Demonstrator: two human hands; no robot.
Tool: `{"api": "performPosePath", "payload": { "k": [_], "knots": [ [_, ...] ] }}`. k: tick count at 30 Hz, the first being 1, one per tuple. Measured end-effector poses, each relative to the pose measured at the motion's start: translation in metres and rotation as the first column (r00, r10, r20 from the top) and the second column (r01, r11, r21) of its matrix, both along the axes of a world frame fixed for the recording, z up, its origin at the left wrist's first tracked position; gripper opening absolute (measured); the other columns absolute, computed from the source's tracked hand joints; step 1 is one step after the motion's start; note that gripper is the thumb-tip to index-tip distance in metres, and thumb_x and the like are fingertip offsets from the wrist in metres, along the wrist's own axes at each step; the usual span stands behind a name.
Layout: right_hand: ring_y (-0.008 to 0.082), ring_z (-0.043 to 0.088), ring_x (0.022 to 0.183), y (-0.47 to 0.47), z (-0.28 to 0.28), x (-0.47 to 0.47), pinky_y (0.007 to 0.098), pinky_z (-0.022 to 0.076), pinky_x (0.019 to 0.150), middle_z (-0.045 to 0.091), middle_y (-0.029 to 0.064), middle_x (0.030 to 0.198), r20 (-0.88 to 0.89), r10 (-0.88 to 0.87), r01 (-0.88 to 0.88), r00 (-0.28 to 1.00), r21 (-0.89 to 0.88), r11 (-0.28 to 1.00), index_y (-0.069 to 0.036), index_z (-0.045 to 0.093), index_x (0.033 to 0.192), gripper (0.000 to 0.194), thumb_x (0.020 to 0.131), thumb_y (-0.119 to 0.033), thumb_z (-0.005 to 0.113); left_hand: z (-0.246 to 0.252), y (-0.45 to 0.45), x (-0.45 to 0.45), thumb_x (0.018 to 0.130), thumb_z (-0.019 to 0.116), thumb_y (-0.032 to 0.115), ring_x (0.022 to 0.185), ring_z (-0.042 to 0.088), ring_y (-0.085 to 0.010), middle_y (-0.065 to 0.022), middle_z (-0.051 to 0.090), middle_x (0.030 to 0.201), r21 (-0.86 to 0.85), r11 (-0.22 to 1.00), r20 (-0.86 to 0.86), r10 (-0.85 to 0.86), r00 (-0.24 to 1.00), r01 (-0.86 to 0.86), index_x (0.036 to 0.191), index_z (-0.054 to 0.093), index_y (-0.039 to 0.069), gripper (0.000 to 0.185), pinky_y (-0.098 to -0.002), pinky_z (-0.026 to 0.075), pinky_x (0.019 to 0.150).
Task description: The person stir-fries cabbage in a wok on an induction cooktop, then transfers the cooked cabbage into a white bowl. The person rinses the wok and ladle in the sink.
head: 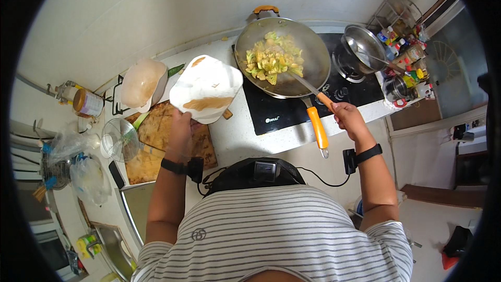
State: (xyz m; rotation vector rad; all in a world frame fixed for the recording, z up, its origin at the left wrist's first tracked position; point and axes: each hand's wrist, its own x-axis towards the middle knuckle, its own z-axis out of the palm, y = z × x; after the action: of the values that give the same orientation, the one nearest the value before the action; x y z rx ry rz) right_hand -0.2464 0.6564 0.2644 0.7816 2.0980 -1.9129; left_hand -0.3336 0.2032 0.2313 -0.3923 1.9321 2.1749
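Observation:
My left hand (pixel 182 131) grips the near edge of a white dish (pixel 219 82) with brown marks on its surface, held over the counter left of the stove. In my right hand (pixel 348 117) is the orange handle of a spatula (pixel 307 83), whose far end reaches into a wok (pixel 317 58). Chopped green and yellow vegetables (pixel 274 56) lie heaped in the wok's left half. The wok stands on the black gas stove (pixel 270 117), its orange handle (pixel 317 125) pointing towards me, left of my right hand.
A wooden cutting board (pixel 156 125) lies at the left, near a pale bowl (pixel 143 82) and a round wire strainer (pixel 120 140). A steel pan (pixel 366 49) with a ladle sits on the right burner. Bottles (pixel 411 55) crowd the counter's right end.

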Motion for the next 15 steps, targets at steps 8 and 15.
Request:
{"api": "performPosePath", "payload": {
  "k": [8, 15],
  "knots": [
    [0.0043, 0.031, 0.043, 0.03, 0.054, 0.01, 0.0202, 0.0234, 0.04, 0.046, -0.0035, 0.059, -0.054, -0.005, 0.006, 0.999, 0.011, 1.0, -0.005, 0.06, 0.088, 0.025, 0.095, -0.03, 0.057, 0.024, 0.052, -0.022, 0.09, 0.041, 0.012, 0.084, 0.064, -0.016, -0.0077, 0.063, 0.104, -0.049, 0.97, 0.053, -0.235, 0.97, 0.238, 0.127, 0.041, 0.006, 0.038, -0.0283, 0.053, 0.07],
    [0.0031, 0.031, 0.047, 0.021, 0.103, 0.015, 0.0187, 0.0224, 0.042, 0.043, -0.0049, 0.061, -0.102, 0.053, -0.037, 0.993, 0.15, 0.988, -0.004, 0.062, 0.093, 0.028, 0.094, -0.031, 0.057, 0.027, 0.08, -0.033, 0.087, 0.044, 0.011, 0.077, 0.065, -0.0197, -0.0138, 0.06, 0.099, 0.064, 0.933, 0.044, -0.358, 0.933, 0.355, 0.131, 0.03, 0.001, 0.047, -0.0309, 0.057, 0.069]
  ]
}}
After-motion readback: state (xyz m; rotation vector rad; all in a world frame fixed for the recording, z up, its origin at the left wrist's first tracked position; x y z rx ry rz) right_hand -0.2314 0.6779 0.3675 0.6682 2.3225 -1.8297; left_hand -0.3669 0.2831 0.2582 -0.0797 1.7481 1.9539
